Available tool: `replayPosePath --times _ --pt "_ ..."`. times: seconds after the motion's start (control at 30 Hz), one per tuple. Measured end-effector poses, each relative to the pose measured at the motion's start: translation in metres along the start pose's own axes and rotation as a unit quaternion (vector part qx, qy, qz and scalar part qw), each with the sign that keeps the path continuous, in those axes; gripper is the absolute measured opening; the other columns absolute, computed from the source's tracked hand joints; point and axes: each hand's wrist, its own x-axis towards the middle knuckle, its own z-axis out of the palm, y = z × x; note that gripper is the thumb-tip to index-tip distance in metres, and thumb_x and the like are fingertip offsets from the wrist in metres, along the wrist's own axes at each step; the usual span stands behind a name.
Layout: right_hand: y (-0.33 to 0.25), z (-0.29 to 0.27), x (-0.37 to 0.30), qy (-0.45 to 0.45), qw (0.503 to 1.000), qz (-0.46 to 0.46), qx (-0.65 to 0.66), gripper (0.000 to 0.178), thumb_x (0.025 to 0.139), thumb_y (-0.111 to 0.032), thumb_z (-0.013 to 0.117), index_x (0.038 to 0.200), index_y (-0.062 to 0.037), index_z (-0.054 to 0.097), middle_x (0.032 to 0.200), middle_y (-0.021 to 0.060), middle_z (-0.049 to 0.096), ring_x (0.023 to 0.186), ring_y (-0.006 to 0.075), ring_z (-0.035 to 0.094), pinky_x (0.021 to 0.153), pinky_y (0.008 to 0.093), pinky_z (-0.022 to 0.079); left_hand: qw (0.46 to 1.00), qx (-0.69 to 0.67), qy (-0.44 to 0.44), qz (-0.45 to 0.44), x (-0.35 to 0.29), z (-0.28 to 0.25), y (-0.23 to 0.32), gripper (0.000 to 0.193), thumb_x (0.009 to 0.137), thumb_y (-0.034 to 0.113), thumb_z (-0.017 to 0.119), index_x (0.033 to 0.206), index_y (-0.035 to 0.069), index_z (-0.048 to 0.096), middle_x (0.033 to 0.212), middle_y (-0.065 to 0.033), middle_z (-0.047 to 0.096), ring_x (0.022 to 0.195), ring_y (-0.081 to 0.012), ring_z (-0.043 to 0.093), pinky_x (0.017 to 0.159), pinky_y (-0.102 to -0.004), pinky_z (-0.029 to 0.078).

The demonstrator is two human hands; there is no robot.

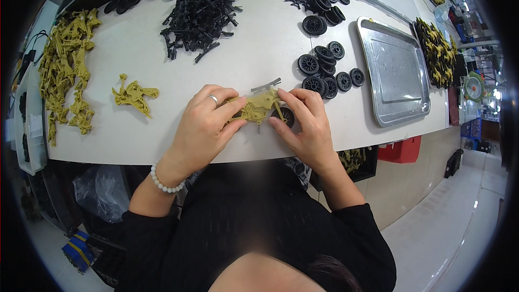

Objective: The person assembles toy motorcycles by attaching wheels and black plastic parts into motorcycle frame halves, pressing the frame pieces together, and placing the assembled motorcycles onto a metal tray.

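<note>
Both hands meet over the near edge of the white table. Between the thumb and fingers of my left hand (208, 121), which wears a ring, is one end of a yellow plastic toy frame (255, 109). My right hand (307, 124) pinches the other end of this frame, with thumb and fingers around a small black wheel (288, 117) set against it. How the wheel joins the frame is partly hidden by the fingers. A thin dark grey rod-like piece (266, 85) shows just beyond the frame; whether it is attached, I cannot tell.
A lone yellow part (135, 95) lies left of my hands, before a heap of yellow parts (65, 70). Black rod-like pieces (200, 13) are piled at the back. Loose black wheels (308, 64) lie to the right, beside a metal tray (400, 70).
</note>
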Motion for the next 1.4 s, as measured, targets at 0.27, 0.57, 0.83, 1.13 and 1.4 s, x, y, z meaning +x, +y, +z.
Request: replayPosePath --times 0.27,0.57,0.83,1.13,1.4 --pt "0.001 0.003 -0.003 0.004 0.999 0.035 -0.002 0.041 0.080 -0.011 0.072 0.117 0.0019 0.059 0.106 0.0158 0.057 0.094 0.0278 0.058 0.082 0.0345 0.048 1.000 0.020 -0.007 -0.018 0.000 0.001 0.004 0.034 0.071 0.009 0.075 0.102 -0.002 0.066 0.101 -0.0126 0.062 0.096 -0.0278 0.057 0.080 -0.0369 0.048" --pt "-0.008 0.001 0.004 -0.011 0.990 0.131 0.060 0.039 0.081 -0.011 0.071 0.115 0.0037 0.060 0.099 0.0116 0.059 0.076 0.0197 0.056 0.068 0.0291 0.047 1.000 0.001 0.006 -0.025 -0.003 0.008 0.004 0.036 0.071 0.005 0.074 0.105 -0.003 0.064 0.102 -0.0130 0.060 0.097 -0.0291 0.056 0.081 -0.0376 0.048" --pt "-0.007 -0.001 0.015 -0.044 0.977 0.179 0.109 0.040 0.081 -0.015 0.074 0.112 0.0055 0.061 0.089 0.0080 0.059 0.071 0.0129 0.053 0.062 0.0259 0.045 0.998 0.002 0.057 -0.005 -0.014 0.015 0.010 0.036 0.070 0.000 0.074 0.103 -0.003 0.063 0.105 -0.0142 0.060 0.097 -0.0323 0.056 0.079 -0.0382 0.050" --pt "-0.010 -0.002 0.003 -0.076 0.908 0.245 0.332 0.030 0.080 -0.005 0.075 0.103 0.0029 0.056 0.095 0.0054 0.061 0.084 0.0079 0.058 0.073 0.0221 0.049 0.997 -0.001 0.072 0.027 -0.025 0.014 0.010 0.041 0.068 -0.001 0.073 0.106 -0.004 0.061 0.106 -0.0150 0.056 0.100 -0.0334 0.052 0.084 -0.0404 0.047" --pt "-0.003 0.002 -0.012 -0.055 0.900 0.217 0.374 0.031 0.075 0.003 0.073 0.101 0.0023 0.054 0.104 0.0124 0.061 0.092 0.0124 0.060 0.080 0.0253 0.050 0.910 -0.362 0.030 -0.198 -0.026 0.007 0.013 0.044 0.072 0.008 0.080 0.111 -0.005 0.062 0.097 -0.0125 0.067 0.088 -0.0180 0.065 0.077 -0.0285 0.052"
